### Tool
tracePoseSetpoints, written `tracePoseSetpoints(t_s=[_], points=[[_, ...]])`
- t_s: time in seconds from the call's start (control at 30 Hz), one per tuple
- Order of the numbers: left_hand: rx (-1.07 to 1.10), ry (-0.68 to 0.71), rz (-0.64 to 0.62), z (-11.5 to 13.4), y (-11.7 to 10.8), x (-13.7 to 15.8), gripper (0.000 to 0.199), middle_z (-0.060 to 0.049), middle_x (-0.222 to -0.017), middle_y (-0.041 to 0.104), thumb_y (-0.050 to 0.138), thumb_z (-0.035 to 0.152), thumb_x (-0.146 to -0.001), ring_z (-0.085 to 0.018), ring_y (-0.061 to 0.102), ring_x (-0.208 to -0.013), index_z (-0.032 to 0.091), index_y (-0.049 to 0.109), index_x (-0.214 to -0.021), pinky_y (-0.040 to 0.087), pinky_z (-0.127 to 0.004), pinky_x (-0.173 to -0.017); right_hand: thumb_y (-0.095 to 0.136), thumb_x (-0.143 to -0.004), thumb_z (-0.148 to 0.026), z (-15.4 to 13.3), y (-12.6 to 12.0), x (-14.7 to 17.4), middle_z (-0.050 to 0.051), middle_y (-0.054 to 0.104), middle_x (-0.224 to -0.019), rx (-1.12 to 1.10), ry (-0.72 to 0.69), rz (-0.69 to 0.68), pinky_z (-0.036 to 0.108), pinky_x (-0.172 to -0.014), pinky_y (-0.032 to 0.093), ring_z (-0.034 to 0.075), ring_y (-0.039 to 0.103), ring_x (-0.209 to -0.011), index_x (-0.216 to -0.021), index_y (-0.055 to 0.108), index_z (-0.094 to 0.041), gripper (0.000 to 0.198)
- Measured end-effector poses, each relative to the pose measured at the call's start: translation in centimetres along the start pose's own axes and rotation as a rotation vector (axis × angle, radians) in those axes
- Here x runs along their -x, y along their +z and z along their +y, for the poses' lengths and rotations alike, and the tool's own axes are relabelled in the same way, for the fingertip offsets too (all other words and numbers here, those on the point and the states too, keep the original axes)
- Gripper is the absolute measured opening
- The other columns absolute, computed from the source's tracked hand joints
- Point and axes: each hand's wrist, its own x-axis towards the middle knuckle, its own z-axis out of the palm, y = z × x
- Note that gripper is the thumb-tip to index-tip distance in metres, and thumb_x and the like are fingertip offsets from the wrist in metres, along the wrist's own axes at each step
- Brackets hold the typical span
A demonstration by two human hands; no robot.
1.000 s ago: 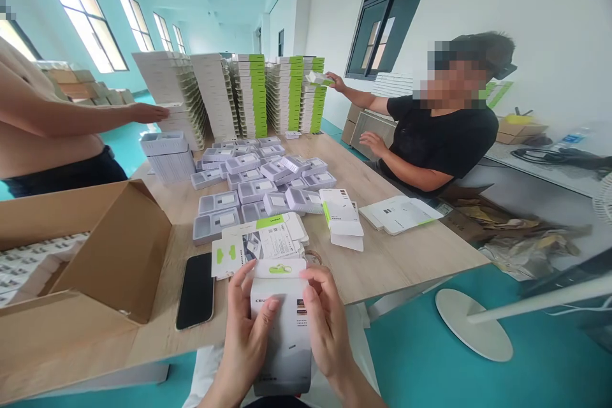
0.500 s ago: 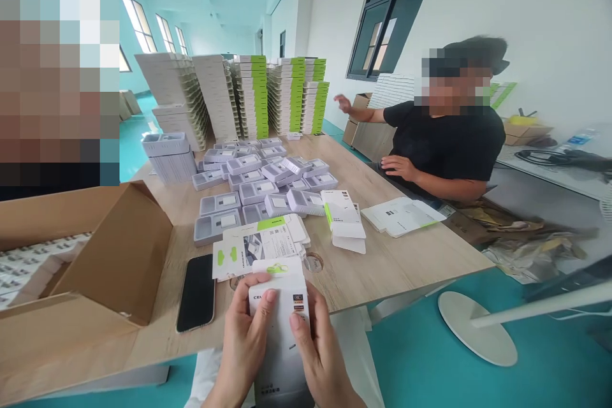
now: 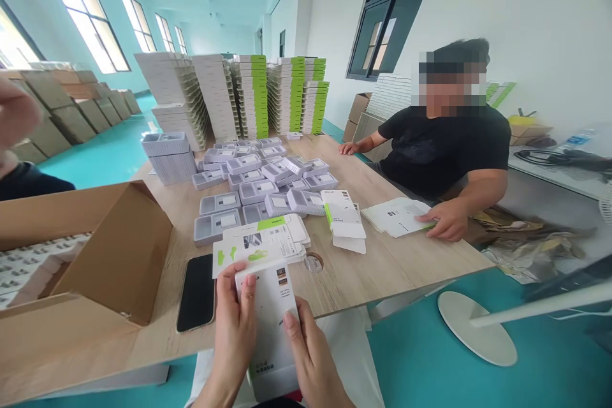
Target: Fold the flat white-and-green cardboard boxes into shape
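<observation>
Between my two hands, over the table's front edge, is a white packaging box point(image 3: 271, 338) with a green hang tab at its top end. My left hand point(image 3: 235, 309) grips its left side, thumb on the front face. On the right side my right hand point(image 3: 308, 344) holds it, thumb also on the front. Just beyond lie flat white-and-green cartons point(image 3: 262, 242). Left of them rests a black phone point(image 3: 196, 293). Farther back, several grey plastic trays point(image 3: 258, 190) with small white pieces lie in a loose pile.
An open cardboard box point(image 3: 119, 255) stands at the left. Tall stacks of white-and-green boxes point(image 3: 253, 95) line the back. A person in black point(image 3: 440, 146) sits at the right, one hand on flat cartons point(image 3: 394, 215). Another person's hand point(image 3: 16, 115) shows at far left.
My hands and the box have shifted slightly left, and the box tilts more. The seated person's hands have come down, one onto the cartons. The person at left has moved mostly out of view.
</observation>
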Motion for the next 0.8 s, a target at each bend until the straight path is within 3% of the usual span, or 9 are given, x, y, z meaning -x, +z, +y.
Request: tracePoseSetpoints(t_s=[0.07,0.13,0.2,0.33,0.47,0.6,0.67,0.73,0.8], points=[[0.057,0.014,-0.009,0.5,0.4,0.6,0.061,-0.011,-0.129,0.066,0.062,0.071,-0.094,-0.027,0.068,-0.115,0.028,0.047,-0.134,0.054,-0.041,-0.094,0.047,-0.107,-0.063,0.4,-0.2,0.1,0.01,0.079,-0.129,0.032,-0.015,0.033,0.036,-0.099,0.062,0.029,0.074,-0.121,-0.131,0.067,-0.029,0.046],[0.133,-0.014,-0.044,1.0,0.9,1.6,0.071,-0.014,-0.145,0.061,0.066,0.065,-0.094,-0.028,0.066,-0.129,0.031,0.034,-0.147,0.054,-0.042,-0.101,0.044,-0.108,-0.062,0.3,-0.7,-0.3,0.011,0.075,-0.137,0.049,-0.043,0.045,0.037,-0.105,0.059,0.029,0.071,-0.127,-0.137,0.063,-0.028,0.048],[0.175,-0.1,-0.094,1.0,1.2,2.8,0.077,-0.016,-0.151,0.06,0.072,0.064,-0.09,-0.03,0.063,-0.137,0.029,0.036,-0.149,0.053,-0.043,-0.107,0.043,-0.109,-0.06,0.0,-1.4,-0.9,0.012,0.072,-0.143,0.056,-0.05,0.034,0.037,-0.109,0.057,0.029,0.068,-0.133,-0.141,0.06,-0.027,0.049],[0.118,-0.187,-0.16,0.2,1.1,3.4,0.066,-0.018,-0.132,0.076,0.074,0.068,-0.086,-0.036,0.072,-0.122,0.019,0.061,-0.128,0.057,-0.046,-0.102,0.049,-0.108,-0.058,-0.2,-1.6,-1.2,0.012,0.073,-0.142,0.001,-0.033,-0.012,0.037,-0.105,0.06,0.029,0.069,-0.131,-0.142,0.061,-0.027,0.048],[0.041,-0.155,-0.13,-0.3,0.9,2.5,0.06,-0.016,-0.119,0.08,0.07,0.067,-0.088,-0.033,0.076,-0.112,0.019,0.061,-0.123,0.06,-0.044,-0.095,0.058,-0.103,-0.061,0.7,-0.6,-0.6,0.009,0.075,-0.139,-0.074,-0.019,0.006,0.038,-0.108,0.057,0.028,0.07,-0.129,-0.137,0.065,-0.029,0.048],[-0.126,-0.106,-0.112,-0.8,0.1,1.1,0.063,-0.017,-0.131,0.073,0.041,0.073,-0.098,-0.033,0.075,-0.115,0.021,0.056,-0.132,0.061,-0.047,-0.095,0.059,-0.096,-0.072,0.5,-2.2,-1.9,0.012,0.078,-0.133,0.004,0.049,0.161,0.039,-0.095,0.064,0.032,0.075,-0.12,-0.13,0.067,-0.026,0.057],[-0.271,-0.062,-0.053,-1.3,-1.2,-0.1,0.071,-0.021,-0.144,0.064,0.042,0.074,-0.095,-0.037,0.067,-0.129,0.02,0.051,-0.14,0.054,-0.054,-0.107,0.061,-0.092,-0.075,-0.6,-4.7,-3.8,0.014,0.079,-0.13,0.076,0.071,0.292,0.04,-0.09,0.066,0.034,0.076,-0.117,-0.129,0.067,-0.024,0.063],[-0.479,-0.009,0.048,-1.8,-3.0,-1.5,0.09,-0.03,-0.158,0.047,0.057,0.076,-0.081,-0.046,0.039,-0.154,0.013,0.05,-0.144,0.031,-0.062,-0.125,0.062,-0.093,-0.072,-2.1,-7.9,-6.4,0.015,0.078,-0.13,0.115,0.055,0.396,0.041,-0.089,0.065,0.034,0.075,-0.116,-0.131,0.064,-0.022,0.063],[-0.677,-0.022,0.147,-2.4,-4.8,-2.8,0.096,-0.037,-0.167,0.028,0.049,0.074,-0.083,-0.056,0.019,-0.159,0.004,0.049,-0.148,0.014,-0.072,-0.126,0.063,-0.097,-0.064,-3.8,-11.0,-9.3,0.017,0.078,-0.125,0.161,0.061,0.483,0.041,-0.083,0.065,0.034,0.076,-0.11,-0.131,0.063,-0.019,0.057]])
